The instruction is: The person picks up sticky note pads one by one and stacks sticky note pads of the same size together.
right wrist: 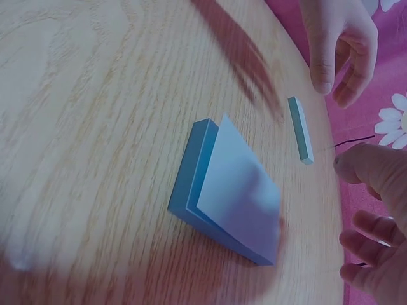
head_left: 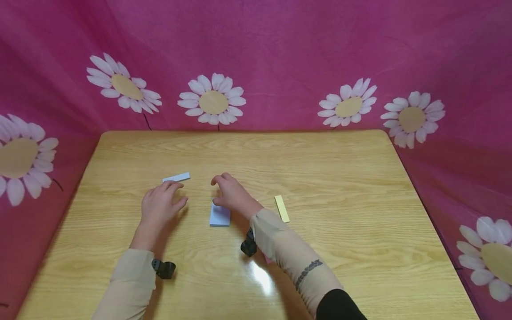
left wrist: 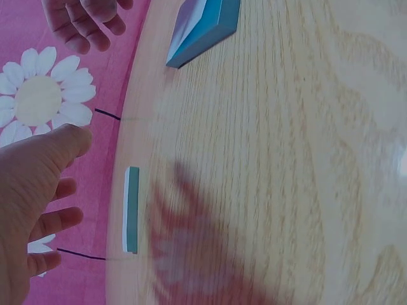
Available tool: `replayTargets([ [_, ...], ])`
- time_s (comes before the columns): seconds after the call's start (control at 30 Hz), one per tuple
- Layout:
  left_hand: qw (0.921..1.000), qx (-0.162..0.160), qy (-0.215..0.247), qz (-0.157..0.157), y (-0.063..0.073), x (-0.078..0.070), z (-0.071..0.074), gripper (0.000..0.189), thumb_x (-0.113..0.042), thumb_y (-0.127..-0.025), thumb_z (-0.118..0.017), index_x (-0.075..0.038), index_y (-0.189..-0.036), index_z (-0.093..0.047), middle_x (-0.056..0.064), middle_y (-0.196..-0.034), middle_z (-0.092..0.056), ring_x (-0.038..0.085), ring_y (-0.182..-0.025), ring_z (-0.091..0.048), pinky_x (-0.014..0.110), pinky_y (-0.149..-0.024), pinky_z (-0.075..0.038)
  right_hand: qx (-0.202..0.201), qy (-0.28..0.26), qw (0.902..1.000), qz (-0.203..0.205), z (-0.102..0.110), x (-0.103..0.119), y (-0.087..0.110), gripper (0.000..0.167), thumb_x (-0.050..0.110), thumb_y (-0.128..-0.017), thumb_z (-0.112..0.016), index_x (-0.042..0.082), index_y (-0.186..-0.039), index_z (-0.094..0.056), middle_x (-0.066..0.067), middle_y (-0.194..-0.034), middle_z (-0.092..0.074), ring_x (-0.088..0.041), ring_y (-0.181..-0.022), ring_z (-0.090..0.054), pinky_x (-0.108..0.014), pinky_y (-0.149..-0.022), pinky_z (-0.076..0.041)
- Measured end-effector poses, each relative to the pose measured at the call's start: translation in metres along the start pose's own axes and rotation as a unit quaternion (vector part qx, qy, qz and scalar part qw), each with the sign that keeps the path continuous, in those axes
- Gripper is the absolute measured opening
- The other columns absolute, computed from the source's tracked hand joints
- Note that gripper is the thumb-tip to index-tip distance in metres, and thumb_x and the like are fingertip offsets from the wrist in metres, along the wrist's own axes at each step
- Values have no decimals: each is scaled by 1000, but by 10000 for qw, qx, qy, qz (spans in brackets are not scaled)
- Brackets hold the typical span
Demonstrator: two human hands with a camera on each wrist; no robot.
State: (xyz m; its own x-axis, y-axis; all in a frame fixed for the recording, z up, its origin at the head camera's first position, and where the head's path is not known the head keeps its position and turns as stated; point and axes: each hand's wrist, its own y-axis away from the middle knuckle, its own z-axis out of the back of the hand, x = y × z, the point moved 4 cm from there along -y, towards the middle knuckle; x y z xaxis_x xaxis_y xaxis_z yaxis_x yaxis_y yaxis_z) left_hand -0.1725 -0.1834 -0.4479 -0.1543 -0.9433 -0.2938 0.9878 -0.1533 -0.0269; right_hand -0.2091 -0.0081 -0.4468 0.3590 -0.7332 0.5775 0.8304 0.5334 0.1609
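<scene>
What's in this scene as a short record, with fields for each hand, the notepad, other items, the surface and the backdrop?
Left hand: holding nothing, near the narrow pale-blue strip
Right hand: holding nothing, above the blue sticky-note pad
Notepad: square, on the table, its top sheet lifted along one side
Other items: narrow yellow strip; pink item, mostly hidden by the right sleeve
Surface: wood-grain table
Backdrop: pink daisy-print cloth
</scene>
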Motion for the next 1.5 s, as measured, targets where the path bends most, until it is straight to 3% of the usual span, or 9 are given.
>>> replayTargets([
  [0.6,9998,-33,123,169,-7,14,-6,40,-26,-81,-62,-4,-114,-56,16,-116,-53,36,-104,-51,55,-89,-32,86,-53,9999,-81,-9,-3,-14,45,13,-73,-68,6,-114,-52,-8,-107,-48,-16,-86,-46,-25,-79,-40],
  [1.07,9959,268,439,750,-7,35,-12,52,-26,-82,-61,-2,-124,-44,21,-122,-47,38,-110,-44,56,-91,-29,286,-341,9986,-295,-17,-6,-27,44,13,-75,-68,7,-115,-51,-8,-113,-46,-16,-92,-47,-24,-83,-40],
  [1.5,9935,206,505,997,-9,56,-23,54,-22,-82,-60,2,-126,-40,28,-126,-36,44,-110,-39,57,-85,-33,378,-401,9977,-403,-23,-8,-39,46,13,-76,-67,9,-118,-50,-7,-113,-45,-15,-89,-45,-25,-80,-40],
])
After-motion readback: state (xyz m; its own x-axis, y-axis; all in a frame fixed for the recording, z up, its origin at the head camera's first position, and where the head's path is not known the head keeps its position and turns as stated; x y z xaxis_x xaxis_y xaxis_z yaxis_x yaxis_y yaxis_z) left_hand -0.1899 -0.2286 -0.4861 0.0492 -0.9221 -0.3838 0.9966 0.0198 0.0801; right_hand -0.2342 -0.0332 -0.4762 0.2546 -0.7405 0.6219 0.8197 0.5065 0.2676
